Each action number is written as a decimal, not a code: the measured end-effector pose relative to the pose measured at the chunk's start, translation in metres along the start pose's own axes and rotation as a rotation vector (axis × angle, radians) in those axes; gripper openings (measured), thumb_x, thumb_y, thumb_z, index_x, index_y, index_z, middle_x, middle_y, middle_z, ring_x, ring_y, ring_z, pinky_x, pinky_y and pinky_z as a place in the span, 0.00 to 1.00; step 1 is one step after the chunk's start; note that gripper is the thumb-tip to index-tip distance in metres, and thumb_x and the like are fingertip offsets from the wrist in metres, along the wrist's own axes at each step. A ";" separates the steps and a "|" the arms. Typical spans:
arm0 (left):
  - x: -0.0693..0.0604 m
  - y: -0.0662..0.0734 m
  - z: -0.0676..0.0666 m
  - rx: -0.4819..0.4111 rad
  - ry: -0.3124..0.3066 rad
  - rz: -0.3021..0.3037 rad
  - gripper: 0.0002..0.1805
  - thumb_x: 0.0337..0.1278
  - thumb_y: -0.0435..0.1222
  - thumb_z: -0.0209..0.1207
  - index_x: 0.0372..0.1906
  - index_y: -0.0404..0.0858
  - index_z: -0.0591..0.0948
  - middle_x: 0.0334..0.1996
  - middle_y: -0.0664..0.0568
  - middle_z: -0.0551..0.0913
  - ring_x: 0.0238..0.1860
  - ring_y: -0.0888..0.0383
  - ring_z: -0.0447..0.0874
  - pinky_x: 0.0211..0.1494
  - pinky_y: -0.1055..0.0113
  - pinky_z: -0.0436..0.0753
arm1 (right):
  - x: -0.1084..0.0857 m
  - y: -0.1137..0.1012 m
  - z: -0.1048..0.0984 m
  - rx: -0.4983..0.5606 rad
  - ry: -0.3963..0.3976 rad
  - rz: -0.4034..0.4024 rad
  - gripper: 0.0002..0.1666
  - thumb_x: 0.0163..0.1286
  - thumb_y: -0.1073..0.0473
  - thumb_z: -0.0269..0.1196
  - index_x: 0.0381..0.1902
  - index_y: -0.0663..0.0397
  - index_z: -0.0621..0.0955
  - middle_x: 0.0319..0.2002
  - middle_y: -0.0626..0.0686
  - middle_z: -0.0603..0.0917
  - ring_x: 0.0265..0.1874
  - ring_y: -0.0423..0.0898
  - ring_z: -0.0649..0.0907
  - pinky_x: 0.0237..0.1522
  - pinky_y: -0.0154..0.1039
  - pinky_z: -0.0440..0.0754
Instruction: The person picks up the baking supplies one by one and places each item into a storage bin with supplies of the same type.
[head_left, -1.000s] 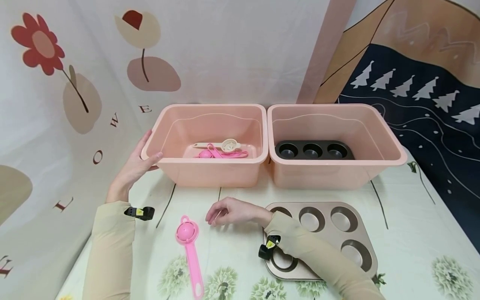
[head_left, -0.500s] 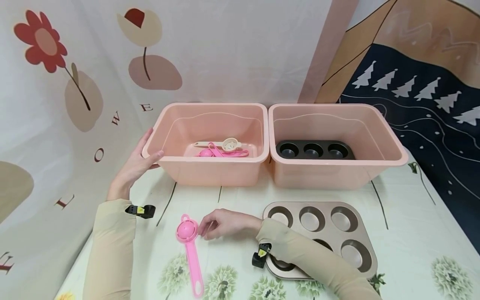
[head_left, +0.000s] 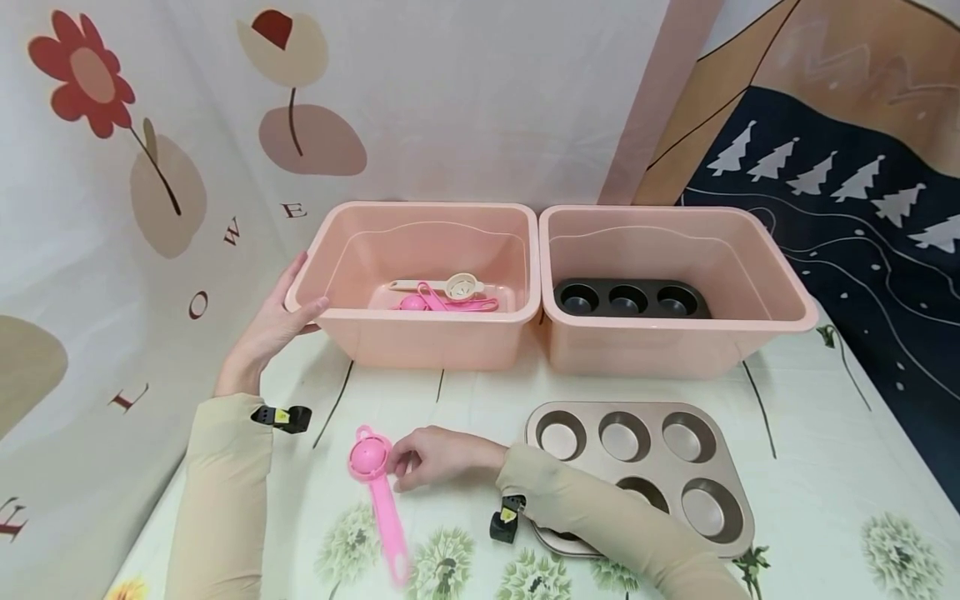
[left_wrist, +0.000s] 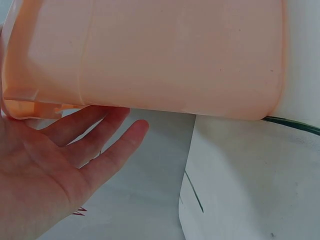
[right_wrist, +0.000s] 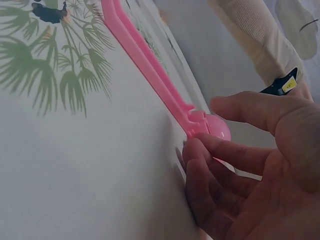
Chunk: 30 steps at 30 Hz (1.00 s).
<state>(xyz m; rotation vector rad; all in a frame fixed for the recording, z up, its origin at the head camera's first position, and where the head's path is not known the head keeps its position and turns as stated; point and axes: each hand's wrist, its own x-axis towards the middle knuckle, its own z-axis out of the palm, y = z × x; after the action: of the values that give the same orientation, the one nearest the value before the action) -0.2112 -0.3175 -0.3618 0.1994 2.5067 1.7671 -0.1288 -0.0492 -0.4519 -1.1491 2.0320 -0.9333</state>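
Left hand grips the near-left corner of the left bin, thumb over the rim, fingers spread out along the outside and under the lip; likely to steady it. Right hand, fingers bent, touches the pink scoop at its head; thumb sits just beside the ball in the right wrist view, can't tell if it's a real pinch. Scoop is on the table, left of the metal tray, head toward the bins, so the head end is the easy side to reach. Left bin holds a white scoop plus pink tools; right bin holds a black tray. Looks sorted by kind.

Edges: the bins stand side by side, rims about meeting, openings up. Near rim of left bin is the wall to clear. Strip of bare table between scoop and bins, more toward the left sleeve. Right sleeve crosses over the metal tray, so low moves that side could bump it.
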 end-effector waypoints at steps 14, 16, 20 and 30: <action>0.001 -0.002 0.000 0.019 0.005 0.017 0.46 0.66 0.38 0.56 0.78 0.54 0.40 0.69 0.34 0.54 0.52 0.60 0.70 0.43 0.72 0.80 | 0.006 -0.010 0.011 -0.180 0.115 0.163 0.32 0.56 0.40 0.70 0.56 0.46 0.78 0.37 0.38 0.74 0.36 0.32 0.74 0.36 0.30 0.71; 0.001 -0.002 0.000 0.022 0.007 0.011 0.46 0.66 0.38 0.56 0.78 0.55 0.40 0.70 0.34 0.54 0.52 0.60 0.70 0.43 0.72 0.80 | 0.004 -0.013 0.014 -0.224 0.116 0.182 0.36 0.55 0.37 0.70 0.59 0.42 0.76 0.39 0.38 0.73 0.36 0.33 0.74 0.36 0.32 0.71; 0.000 0.000 0.000 0.024 0.010 -0.003 0.46 0.66 0.37 0.56 0.78 0.56 0.39 0.70 0.34 0.54 0.51 0.61 0.71 0.43 0.71 0.80 | 0.003 -0.018 0.021 -0.324 0.119 0.190 0.42 0.52 0.35 0.71 0.64 0.37 0.72 0.41 0.38 0.71 0.31 0.34 0.74 0.34 0.33 0.71; 0.000 0.001 0.000 0.011 0.016 -0.015 0.46 0.66 0.38 0.57 0.78 0.57 0.41 0.70 0.35 0.54 0.53 0.59 0.70 0.44 0.71 0.80 | 0.005 -0.018 0.026 -0.418 0.103 0.174 0.52 0.44 0.39 0.77 0.68 0.34 0.69 0.42 0.40 0.69 0.26 0.34 0.71 0.26 0.29 0.69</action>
<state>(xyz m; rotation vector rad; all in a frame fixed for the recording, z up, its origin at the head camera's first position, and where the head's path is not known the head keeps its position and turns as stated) -0.2112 -0.3171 -0.3611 0.1679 2.5222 1.7572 -0.1025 -0.0677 -0.4525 -1.1245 2.4423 -0.5023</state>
